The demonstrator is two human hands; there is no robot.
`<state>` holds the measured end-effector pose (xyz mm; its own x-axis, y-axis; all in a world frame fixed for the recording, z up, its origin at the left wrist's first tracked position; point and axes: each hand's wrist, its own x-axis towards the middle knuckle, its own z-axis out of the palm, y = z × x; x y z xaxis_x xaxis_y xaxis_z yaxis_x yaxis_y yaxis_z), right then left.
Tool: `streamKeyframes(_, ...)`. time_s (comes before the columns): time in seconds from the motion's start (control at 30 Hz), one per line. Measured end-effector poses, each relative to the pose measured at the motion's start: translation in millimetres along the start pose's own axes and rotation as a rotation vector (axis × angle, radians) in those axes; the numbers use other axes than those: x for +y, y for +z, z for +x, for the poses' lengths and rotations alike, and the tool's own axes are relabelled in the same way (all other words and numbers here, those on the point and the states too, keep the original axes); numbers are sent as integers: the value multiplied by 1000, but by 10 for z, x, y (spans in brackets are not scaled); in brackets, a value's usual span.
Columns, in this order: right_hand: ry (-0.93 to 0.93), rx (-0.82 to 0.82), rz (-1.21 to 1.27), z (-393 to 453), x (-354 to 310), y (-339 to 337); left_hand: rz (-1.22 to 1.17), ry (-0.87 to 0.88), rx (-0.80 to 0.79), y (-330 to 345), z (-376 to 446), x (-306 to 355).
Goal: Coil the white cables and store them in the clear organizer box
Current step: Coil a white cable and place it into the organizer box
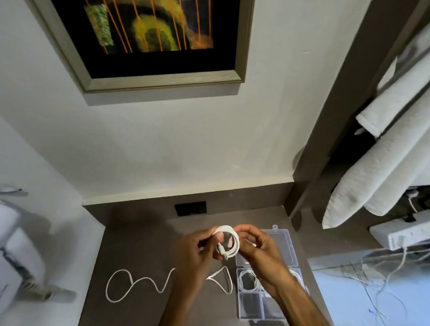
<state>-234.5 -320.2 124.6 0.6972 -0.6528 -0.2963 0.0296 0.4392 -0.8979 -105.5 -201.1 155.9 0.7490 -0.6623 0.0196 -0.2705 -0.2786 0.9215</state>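
Over table (138, 240), both hands' fingers (212, 239) pinch coiled cable (231, 241).

Both bare forearms reach forward and converge. The left hand (198, 249) and the right hand (256, 247) are raised close together, fingers curled inward toward each other, each pinching one side of a small white coiled cable (228, 241) held between them.

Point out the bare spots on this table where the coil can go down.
Bare table lies between the wall socket and the loose cable. The right side is crowded: the organizer box and its open lid fill it.
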Motion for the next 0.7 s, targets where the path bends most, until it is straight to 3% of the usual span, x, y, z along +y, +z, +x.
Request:
streamKeyframes(0.27, 199, 73, 237, -130, 94, -349, 135, 26, -44, 536, -73, -287)
streamKeyframes(0.47, 201, 136, -181, -241, 374, -741, 335, -4, -114, 1019, -258, -711)
streamKeyframes(0.57, 237, 218, -272, -237, 699, -920, 301, -143, -245, 1217, -345, -1057)
streamKeyframes(0.7, 375, 303, -330, -273, 1213, -1143, -12, -570, -282, 1398, -582, -1480)
